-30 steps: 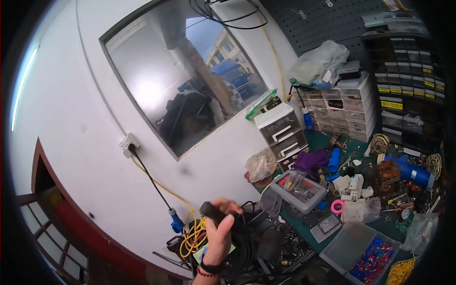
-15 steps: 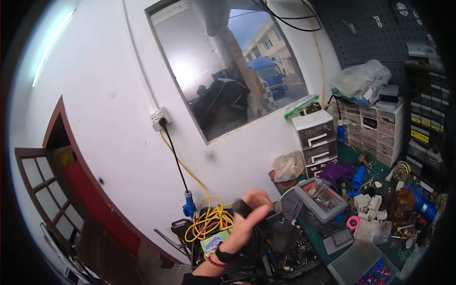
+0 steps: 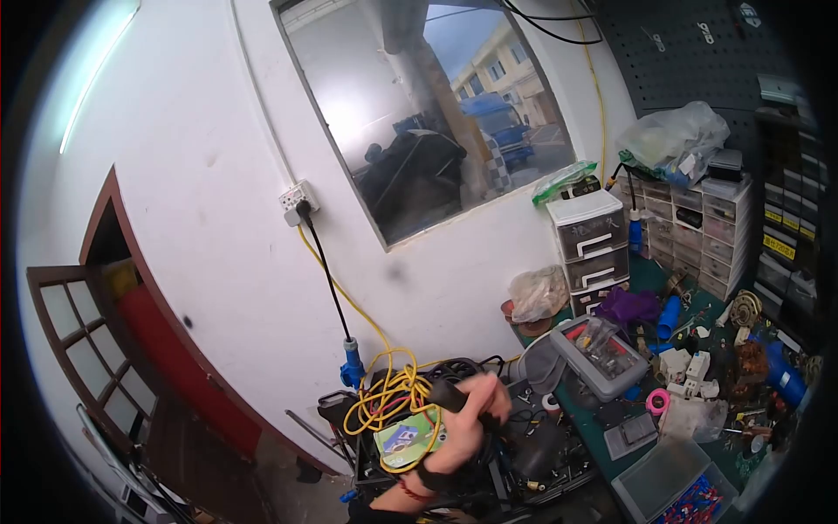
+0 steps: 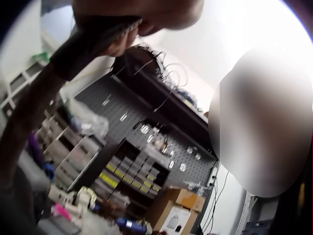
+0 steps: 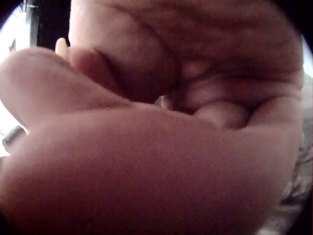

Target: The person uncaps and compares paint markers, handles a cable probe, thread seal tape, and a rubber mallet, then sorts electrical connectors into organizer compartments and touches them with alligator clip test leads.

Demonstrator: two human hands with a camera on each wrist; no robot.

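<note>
In the head view my left hand (image 3: 471, 415), with a black band and a red bracelet at its wrist, grips a dark, thick handle (image 3: 447, 396). The handle's blunt end sticks out on the left of the hand; the rest is hidden by the fingers or lost against the dark clutter below. In the left wrist view the same hand (image 4: 139, 12) shows at the top, with the dark thing (image 4: 73, 56) running down and left from it. My right hand (image 5: 161, 142) fills its wrist view at close range, fingers loosely bent towards the palm, nothing visible in it.
A coiled yellow cable (image 3: 393, 393) lies over a green box (image 3: 406, 441) left of the hand. To the right, the cluttered green workbench (image 3: 572, 402) bears a grey parts case (image 3: 601, 358) and a clear box (image 3: 650, 476) of small coloured pieces. A drawer unit (image 3: 592, 236) stands behind.
The head view has swung left, so the window, cable and bench sit further right. My left hand stays gripped on the dark handle, and yellow cable now shows more fully beside it.
</note>
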